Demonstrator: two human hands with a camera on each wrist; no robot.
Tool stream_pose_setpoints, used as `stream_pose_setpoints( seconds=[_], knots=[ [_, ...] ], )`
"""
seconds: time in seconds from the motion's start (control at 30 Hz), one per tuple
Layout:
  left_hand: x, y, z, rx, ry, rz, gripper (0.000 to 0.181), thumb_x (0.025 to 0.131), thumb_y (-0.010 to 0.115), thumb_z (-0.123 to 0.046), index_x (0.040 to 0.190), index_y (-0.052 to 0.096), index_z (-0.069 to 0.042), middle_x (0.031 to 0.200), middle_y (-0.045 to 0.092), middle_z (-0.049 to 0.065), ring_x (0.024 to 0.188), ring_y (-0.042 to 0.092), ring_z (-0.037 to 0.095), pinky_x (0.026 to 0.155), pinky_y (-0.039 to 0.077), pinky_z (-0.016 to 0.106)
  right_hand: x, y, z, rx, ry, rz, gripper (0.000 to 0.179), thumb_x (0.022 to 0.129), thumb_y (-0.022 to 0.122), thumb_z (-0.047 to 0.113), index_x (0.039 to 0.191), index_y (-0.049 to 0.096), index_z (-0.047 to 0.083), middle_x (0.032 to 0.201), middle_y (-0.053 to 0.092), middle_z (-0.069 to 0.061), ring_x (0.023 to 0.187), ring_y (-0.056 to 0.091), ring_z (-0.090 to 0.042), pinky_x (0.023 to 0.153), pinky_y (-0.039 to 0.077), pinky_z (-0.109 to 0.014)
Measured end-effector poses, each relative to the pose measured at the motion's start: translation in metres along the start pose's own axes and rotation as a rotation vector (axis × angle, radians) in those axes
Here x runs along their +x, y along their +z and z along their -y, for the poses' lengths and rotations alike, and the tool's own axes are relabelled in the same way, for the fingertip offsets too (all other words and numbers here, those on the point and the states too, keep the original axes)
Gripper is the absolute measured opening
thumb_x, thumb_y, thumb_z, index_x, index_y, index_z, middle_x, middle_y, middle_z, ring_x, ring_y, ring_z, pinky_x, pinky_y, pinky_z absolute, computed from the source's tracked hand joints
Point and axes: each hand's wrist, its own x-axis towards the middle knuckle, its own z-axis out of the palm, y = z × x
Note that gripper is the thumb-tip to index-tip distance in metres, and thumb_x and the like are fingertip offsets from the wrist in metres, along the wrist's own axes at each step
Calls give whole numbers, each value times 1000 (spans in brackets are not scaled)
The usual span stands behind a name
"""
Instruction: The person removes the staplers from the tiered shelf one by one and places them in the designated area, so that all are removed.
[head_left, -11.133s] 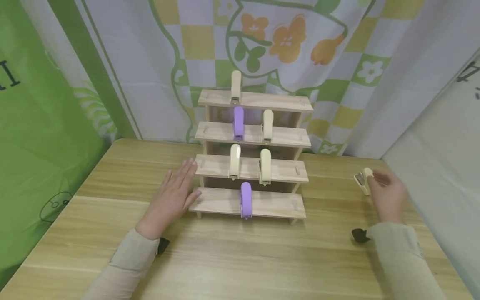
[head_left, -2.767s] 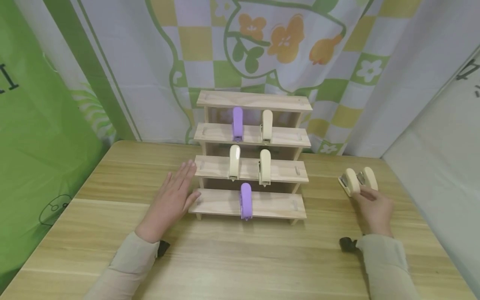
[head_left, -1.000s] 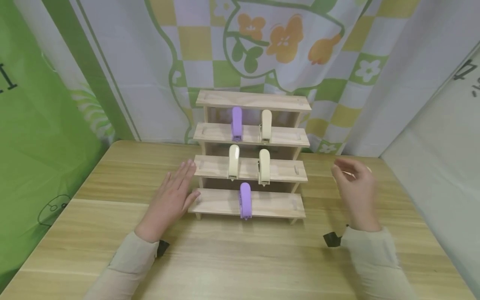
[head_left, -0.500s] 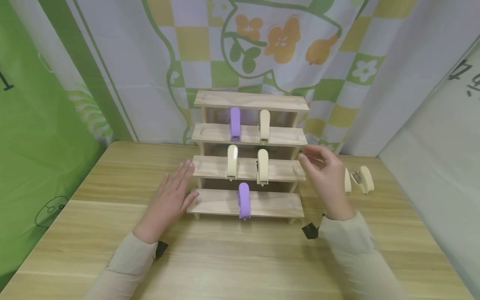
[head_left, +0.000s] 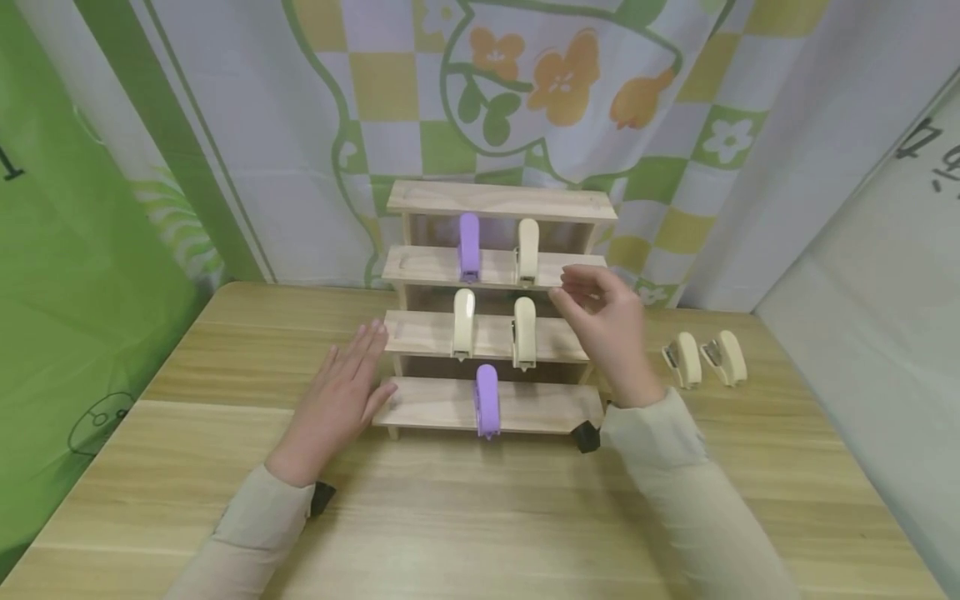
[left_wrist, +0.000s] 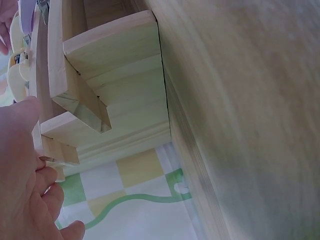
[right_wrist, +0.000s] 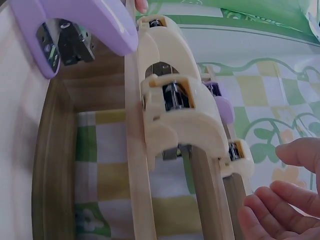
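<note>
My left hand lies with straight fingers against the left side of a stepped wooden rack. My right hand hovers by the rack's right side with loosely bent fingers and holds nothing. Nearest to it are a cream stapler on the second tier from the top and another cream stapler one tier below. To their left stand a purple stapler and a glossy cream stapler. A purple stapler sits on the bottom tier. The top tier bears no stapler.
Two cream staplers, a nearer one and an outer one, stand side by side on the wooden table right of the rack. A patterned curtain hangs close behind the rack.
The cream stapler from the top tier now stands on the table beside the other one. My right hand has let go and moved left to the rack; the left hand stays put.
</note>
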Motion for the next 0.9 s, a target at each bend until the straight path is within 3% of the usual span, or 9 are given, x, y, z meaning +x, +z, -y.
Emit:
stream_pose_setpoints(
  seconds=[0.53,0.9],
  knots=[
    [1,-2,-2,-13,-11,18,77,107,50,-38,163,10,-4,169,10,14,155,13,33,122,16,63,25,25,6,75,41,34,45,87,80,8,125,62,-10,122,66,-21,109,66,-30,94,57,-28],
    [0,-2,-1,-7,-10,12,77,107,50,-40,163,9,-5,169,12,15,155,13,31,122,17,63,31,33,7,-8,103,61,51,87,80,9,131,60,-7,121,66,-22,110,66,-30,93,57,-26]
  ],
)
